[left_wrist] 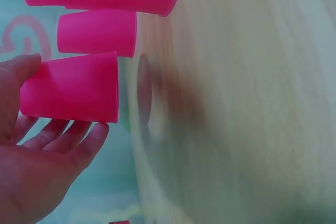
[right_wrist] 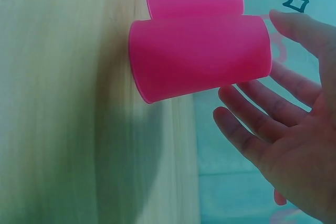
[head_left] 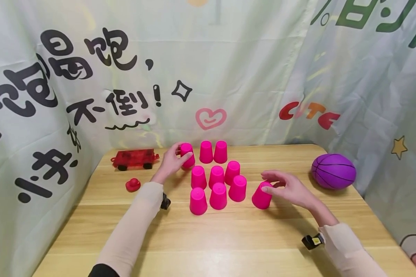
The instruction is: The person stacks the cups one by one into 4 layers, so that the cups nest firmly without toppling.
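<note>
Pink plastic, smooth and faintly glossy, moulded into ten tapered cups with flat bases. All stood mouth-down on the pale wooden table (head_left: 228, 238), wide rims down, probably so as to sit steady on the wood grain. Laid out in rows: three along the back, then a tight block of six (head_left: 216, 184) in front, the cups just beside one another.

Wrapped round the far-left cup (head_left: 187, 154) of the back row: the left hand (head_left: 171, 161), thumb across the narrow base and fingers curled along the wall, clamped on it. Seen the same way from the left wrist, with the far-left cup (left_wrist: 73, 87) cradled between thumb and fingers of the left hand (left_wrist: 31, 171). Held by base and side, likely for a sure hold on a slick, thin wall.

Set apart to the right of the block: the lone cup (head_left: 262, 197), tipped a little off its rim. Rested on its top only lightly: the right hand (head_left: 291, 188), fingers nearly straight and spread, not closed around anything. Confirmed from the right wrist, with the lone cup (right_wrist: 199, 56) next to loose, open fingers of the right hand (right_wrist: 283, 145).

Pushed off to the edges: a translucent red toy car (head_left: 134, 159) and a small rounded red toy (head_left: 133, 185) at left, a ribbed purple ball (head_left: 333, 171) at right. Hung behind as walls: thin printed cloth (head_left: 249, 69), creased and softly shiny.
</note>
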Motion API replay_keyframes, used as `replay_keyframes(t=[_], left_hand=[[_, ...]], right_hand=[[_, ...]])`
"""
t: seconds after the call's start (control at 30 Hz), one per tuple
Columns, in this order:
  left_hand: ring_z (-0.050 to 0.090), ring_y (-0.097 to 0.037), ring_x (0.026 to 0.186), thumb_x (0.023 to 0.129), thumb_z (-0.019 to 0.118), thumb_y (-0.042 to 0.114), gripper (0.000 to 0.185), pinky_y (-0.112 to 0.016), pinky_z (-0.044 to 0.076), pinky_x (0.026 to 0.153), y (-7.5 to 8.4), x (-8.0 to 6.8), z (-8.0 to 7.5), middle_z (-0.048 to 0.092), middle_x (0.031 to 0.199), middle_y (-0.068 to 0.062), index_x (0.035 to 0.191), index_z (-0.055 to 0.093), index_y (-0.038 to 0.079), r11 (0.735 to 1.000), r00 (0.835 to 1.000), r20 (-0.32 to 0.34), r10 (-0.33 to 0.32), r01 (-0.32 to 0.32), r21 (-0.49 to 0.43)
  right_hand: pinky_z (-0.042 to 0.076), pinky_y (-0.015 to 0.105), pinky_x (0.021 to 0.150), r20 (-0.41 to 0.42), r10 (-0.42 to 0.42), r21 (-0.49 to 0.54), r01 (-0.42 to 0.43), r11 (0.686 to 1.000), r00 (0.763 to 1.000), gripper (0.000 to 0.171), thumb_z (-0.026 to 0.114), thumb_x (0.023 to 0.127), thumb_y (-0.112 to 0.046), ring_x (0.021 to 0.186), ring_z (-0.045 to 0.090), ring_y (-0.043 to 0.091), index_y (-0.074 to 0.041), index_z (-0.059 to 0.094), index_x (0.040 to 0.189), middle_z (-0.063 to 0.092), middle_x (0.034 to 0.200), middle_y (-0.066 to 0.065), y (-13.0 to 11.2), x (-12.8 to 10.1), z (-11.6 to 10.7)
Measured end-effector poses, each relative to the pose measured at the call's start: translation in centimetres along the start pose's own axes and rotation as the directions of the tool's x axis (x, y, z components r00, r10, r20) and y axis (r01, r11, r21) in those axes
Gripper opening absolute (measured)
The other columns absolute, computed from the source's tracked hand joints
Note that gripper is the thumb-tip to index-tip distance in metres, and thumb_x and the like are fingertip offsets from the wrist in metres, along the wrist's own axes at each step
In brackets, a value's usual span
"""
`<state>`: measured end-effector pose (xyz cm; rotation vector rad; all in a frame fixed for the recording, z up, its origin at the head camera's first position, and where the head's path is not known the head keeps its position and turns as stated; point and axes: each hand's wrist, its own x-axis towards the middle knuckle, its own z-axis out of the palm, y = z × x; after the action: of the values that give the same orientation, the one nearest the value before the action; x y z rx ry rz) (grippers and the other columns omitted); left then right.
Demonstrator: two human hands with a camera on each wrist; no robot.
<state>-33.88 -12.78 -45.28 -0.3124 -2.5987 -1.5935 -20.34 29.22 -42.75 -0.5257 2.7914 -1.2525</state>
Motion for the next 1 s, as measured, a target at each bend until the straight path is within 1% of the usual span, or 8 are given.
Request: replay_keyframes(t=[0.2,0.3,0.47,0.63,0.8,1.0], left_hand=[[0.061,-0.04,0.131,0.098,0.077,0.028,0.058,-0.052,0.056,0.108,0.3,0.9,0.6,0.064,0.139,-0.019,0.147,0.053,0.008,1.0,1.0,0.004,0.003,-0.004,0.016],[0.061,-0.04,0.13,0.098,0.077,0.026,0.057,-0.052,0.056,0.107,0.4,1.2,0.8,0.064,0.139,-0.02,0.147,0.053,0.008,1.0,1.0,0.004,-0.001,0.001,0.025],[0.061,-0.04,0.128,0.098,0.077,0.023,0.056,-0.052,0.056,0.107,0.5,1.6,1.1,0.065,0.138,-0.02,0.147,0.054,0.007,0.999,1.0,0.003,-0.019,0.019,0.028],[0.063,-0.039,0.128,0.099,0.076,0.025,0.058,-0.051,0.057,0.107,0.3,2.1,1.4,0.065,0.138,-0.021,0.148,0.053,0.006,0.999,0.999,0.009,-0.031,0.03,0.043],[0.062,-0.039,0.129,0.099,0.076,0.025,0.058,-0.052,0.056,0.107,0.1,2.5,1.6,0.064,0.139,-0.021,0.148,0.052,0.007,0.998,0.999,0.013,-0.046,0.045,0.046],[0.062,-0.04,0.129,0.098,0.076,0.025,0.057,-0.051,0.056,0.108,-0.1,2.6,1.8,0.064,0.139,-0.021,0.147,0.053,0.006,0.997,0.998,0.012,-0.063,0.062,0.047]], right_hand=[[0.06,0.039,0.096,-0.004,-0.004,0.012,0.004,1.0,1.0,0.052,0.079,0.095,-0.031,0.119,0.068,0.029,-0.008,0.065,0.14,0.072,0.135,0.012,0.4,-0.3,0.3],[0.06,0.04,0.097,0.002,-0.004,0.022,0.004,1.0,1.0,0.054,0.08,0.095,-0.03,0.119,0.068,0.029,-0.007,0.064,0.141,0.071,0.136,0.014,0.4,-0.4,0.4],[0.061,0.039,0.095,0.008,0.001,0.026,-0.001,1.0,1.0,0.056,0.082,0.093,-0.031,0.115,0.069,0.023,-0.007,0.064,0.14,0.072,0.134,0.011,0.5,-0.7,0.4],[0.061,0.038,0.094,0.003,-0.001,0.032,0.001,0.999,1.0,0.055,0.083,0.093,-0.029,0.109,0.068,0.017,-0.006,0.065,0.139,0.073,0.13,0.009,0.7,-0.9,0.5],[0.061,0.037,0.093,0.009,0.008,0.039,-0.008,0.999,1.0,0.054,0.083,0.092,-0.029,0.108,0.069,0.016,-0.006,0.066,0.138,0.074,0.126,0.008,0.9,-1.0,0.6],[0.061,0.041,0.094,0.017,0.011,0.038,-0.011,0.999,1.0,0.054,0.084,0.091,-0.027,0.107,0.069,0.014,-0.003,0.066,0.136,0.074,0.121,0.007,1.1,-1.1,0.8]])
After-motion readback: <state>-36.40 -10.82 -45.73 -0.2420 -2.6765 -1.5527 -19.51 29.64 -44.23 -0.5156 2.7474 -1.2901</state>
